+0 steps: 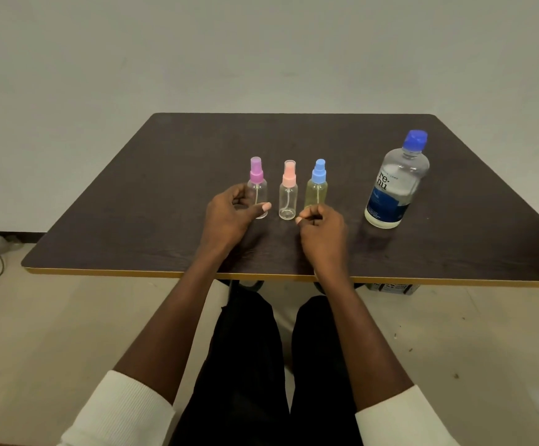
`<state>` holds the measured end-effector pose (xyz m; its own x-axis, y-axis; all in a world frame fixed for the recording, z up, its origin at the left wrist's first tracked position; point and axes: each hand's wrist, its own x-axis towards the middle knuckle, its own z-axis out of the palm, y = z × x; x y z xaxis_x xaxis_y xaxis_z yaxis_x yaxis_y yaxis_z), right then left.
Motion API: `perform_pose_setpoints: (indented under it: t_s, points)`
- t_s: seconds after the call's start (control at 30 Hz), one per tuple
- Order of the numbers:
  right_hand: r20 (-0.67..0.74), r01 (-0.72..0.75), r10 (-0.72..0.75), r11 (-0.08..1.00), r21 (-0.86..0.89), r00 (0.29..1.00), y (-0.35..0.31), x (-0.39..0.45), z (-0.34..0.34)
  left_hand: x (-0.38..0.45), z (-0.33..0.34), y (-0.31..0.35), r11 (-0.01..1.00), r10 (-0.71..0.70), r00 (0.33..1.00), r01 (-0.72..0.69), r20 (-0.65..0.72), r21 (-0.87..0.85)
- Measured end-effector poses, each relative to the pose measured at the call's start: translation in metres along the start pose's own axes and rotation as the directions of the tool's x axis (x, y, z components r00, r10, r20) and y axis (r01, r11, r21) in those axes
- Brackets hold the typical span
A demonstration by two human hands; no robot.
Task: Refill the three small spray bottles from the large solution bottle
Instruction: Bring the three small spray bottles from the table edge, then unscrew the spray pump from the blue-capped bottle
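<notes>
Starting position for refilling three small spray bottles from a large bottle on a dark table (165, 239).

The purple-capped bottle (257, 188), pink-capped bottle (288, 193) and blue-capped bottle (317, 185) stand upright in a row, all with sprayers on; the large bottle (396, 185), capped, stands well apart to their right. The left hand (229, 217) curls loosely beside the purple-capped bottle, thumb across its base, though whether it truly grips cannot be told. The right hand (322, 228) rests half-closed and empty before the blue-capped bottle. Nothing appears opened yet; the next move probably calls for steadying one small bottle and unscrewing its sprayer.
</notes>
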<state>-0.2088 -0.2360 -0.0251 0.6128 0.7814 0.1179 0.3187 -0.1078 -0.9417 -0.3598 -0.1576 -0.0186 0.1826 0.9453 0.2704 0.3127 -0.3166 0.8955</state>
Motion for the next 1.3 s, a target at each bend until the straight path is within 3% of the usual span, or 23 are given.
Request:
perform_pose_setpoints:
  t_s: [0.1,0.23,0.43,0.53,0.67,1.0,1.1,1.3]
  points:
    - [-0.050,0.008,-0.007,0.999,0.034,0.999,0.001,-0.002,-0.001,-0.002,-0.002,0.000,1.000,0.012,0.999,-0.012,-0.044,-0.002]
    - [-0.124,-0.022,0.041,0.989,0.148,0.991,-0.001,-0.004,-0.007,-0.007,-0.002,-0.002,0.992,0.124,0.966,-0.126,-0.226,0.009]
    - [-0.187,0.099,-0.078,0.989,0.108,0.979,-0.003,0.004,-0.024,-0.033,0.013,0.017,0.919,0.358,0.837,-0.395,-0.415,-0.003]
    - [-0.099,0.123,-0.111,0.985,0.122,0.989,-0.003,0.016,-0.029,-0.049,0.041,0.031,0.892,0.416,0.851,-0.450,-0.322,-0.037]
    - [0.100,0.070,-0.081,0.992,0.101,0.992,0.002,0.032,-0.028,-0.044,0.063,0.042,0.900,0.371,0.883,-0.418,-0.287,-0.124]
    - [0.254,0.077,-0.097,0.993,0.088,0.962,0.008,0.019,-0.046,-0.037,0.059,0.033,0.909,0.169,0.961,-0.238,-0.221,-0.342]
    - [0.346,0.050,-0.104,0.986,0.161,0.933,0.010,0.011,-0.058,-0.039,0.056,0.036,0.872,0.188,0.973,-0.227,-0.132,-0.435]
    - [0.388,0.106,-0.179,0.974,0.202,0.904,0.006,0.004,-0.061,-0.043,0.053,0.042,0.845,0.186,0.977,-0.107,0.101,-0.523]
